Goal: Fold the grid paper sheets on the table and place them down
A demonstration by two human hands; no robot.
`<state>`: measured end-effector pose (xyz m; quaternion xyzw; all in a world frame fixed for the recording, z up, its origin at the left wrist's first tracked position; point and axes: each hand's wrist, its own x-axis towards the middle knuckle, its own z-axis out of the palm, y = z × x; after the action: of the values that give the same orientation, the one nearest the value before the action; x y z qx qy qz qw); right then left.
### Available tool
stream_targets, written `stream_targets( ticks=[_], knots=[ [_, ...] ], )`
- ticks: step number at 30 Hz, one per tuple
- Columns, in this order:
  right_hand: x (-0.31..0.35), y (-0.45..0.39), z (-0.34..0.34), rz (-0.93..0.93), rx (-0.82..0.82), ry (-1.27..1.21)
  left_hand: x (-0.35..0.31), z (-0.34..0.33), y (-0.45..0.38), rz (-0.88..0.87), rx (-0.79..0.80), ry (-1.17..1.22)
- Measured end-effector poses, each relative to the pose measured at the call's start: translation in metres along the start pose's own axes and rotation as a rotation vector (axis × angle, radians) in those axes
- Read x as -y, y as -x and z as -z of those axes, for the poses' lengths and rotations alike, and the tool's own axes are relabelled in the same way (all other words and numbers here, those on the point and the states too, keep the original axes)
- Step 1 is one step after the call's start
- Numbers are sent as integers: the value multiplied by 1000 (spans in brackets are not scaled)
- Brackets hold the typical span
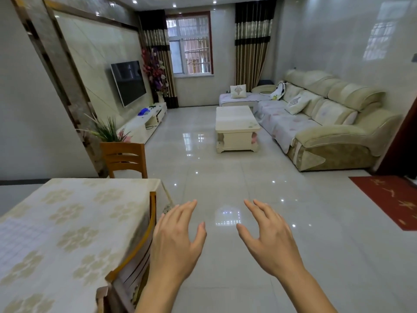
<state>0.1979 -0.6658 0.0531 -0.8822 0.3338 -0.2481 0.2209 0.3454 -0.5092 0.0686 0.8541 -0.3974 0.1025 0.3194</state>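
A grid paper sheet (24, 242) lies flat on the table (94, 199) at the far left, partly cut off by the frame edge. The table wears a cream cloth with a beige flower pattern. My left hand (178, 240) hovers over the floor just right of the table's corner, fingers straight and spread, holding nothing. My right hand (268, 240) hovers beside it, also with spread fingers and nothing in it. Both hands are well to the right of the paper and touch nothing.
A wooden chair (137, 251) is tucked against the table's right side, and another chair (124, 159) stands at its far end. Glossy tiled floor (225, 181) stretches ahead to a coffee table (235, 127), a sofa (327, 123) and a red mat (390, 199).
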Motion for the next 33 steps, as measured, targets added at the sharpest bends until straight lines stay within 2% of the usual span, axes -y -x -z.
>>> stream_targets(
  ticks=[11, 25, 33],
  knots=[
    [-31, -85, -24, 22, 12, -9, 13, -61, -71, -5, 17, 4],
    [-21, -303, -117, 26, 22, 21, 108, -141, -278, 10, 58, 42],
    [-28, -388, -158, -6, 55, 40, 145, -186, -365, 8, 75, 49]
  ],
)
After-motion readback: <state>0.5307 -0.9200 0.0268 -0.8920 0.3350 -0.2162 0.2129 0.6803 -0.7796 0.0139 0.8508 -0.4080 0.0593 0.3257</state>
